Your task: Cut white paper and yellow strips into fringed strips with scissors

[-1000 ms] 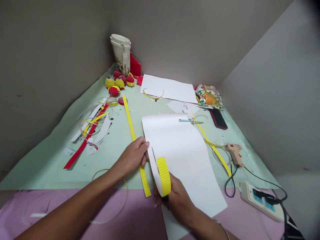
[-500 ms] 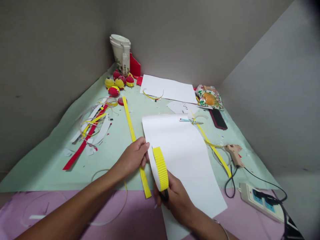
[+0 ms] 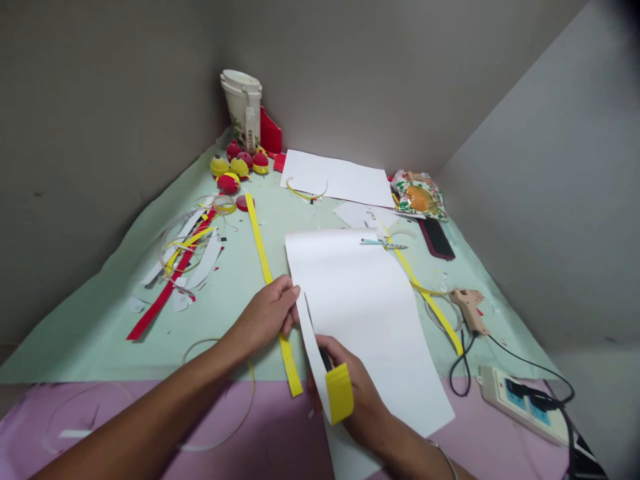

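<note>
the left hand point(image 3: 267, 313) is pinched shut, thumb and fingertips together on the 9 o'clock edge of the white sheet point(image 3: 365, 307), its forearm running in from 7 o'clock. the right hand point(image 3: 357, 400) is curled closed around a yellow ribbed piece point(image 3: 340, 393) and a dark tool point(image 3: 325, 360), too hidden to name, at the sheet's 6 o'clock end. 1 long yellow strip point(image 3: 263, 250) lies on the table point(image 3: 100, 333) under the left hand. a glue gun point(image 3: 469, 307) rests at 3 o'clock of the sheet.

Head camera looks forward and down, close over the table point(image 3: 75, 347).
</note>
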Available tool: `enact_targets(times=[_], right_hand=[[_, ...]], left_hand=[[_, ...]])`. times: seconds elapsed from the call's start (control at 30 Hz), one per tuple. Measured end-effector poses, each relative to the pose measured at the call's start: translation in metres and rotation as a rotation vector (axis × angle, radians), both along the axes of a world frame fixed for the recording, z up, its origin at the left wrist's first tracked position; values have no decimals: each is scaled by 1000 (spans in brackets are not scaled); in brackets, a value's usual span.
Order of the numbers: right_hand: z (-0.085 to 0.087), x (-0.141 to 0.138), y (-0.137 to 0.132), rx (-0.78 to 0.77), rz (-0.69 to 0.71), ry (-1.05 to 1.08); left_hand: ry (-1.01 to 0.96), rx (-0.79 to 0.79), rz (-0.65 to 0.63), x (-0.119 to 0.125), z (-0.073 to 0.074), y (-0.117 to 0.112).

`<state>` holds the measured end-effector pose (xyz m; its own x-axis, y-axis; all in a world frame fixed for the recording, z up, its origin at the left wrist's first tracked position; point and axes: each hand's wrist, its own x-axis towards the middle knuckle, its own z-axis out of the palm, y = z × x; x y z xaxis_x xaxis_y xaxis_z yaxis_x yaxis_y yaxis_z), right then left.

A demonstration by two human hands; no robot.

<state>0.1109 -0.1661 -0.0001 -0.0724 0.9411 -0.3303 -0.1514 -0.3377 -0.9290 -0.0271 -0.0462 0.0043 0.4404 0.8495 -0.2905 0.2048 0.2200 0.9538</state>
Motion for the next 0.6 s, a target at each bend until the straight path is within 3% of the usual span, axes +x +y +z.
enact_targets(times=[0.27, 0.6], right_hand=[[-5, -3, 1, 4, 4, 22], [-13, -3, -1, 0, 8, 51]], left_hand=[[-8, 13, 29, 1, 1, -2], [-24, -25, 34, 0, -8, -1]])
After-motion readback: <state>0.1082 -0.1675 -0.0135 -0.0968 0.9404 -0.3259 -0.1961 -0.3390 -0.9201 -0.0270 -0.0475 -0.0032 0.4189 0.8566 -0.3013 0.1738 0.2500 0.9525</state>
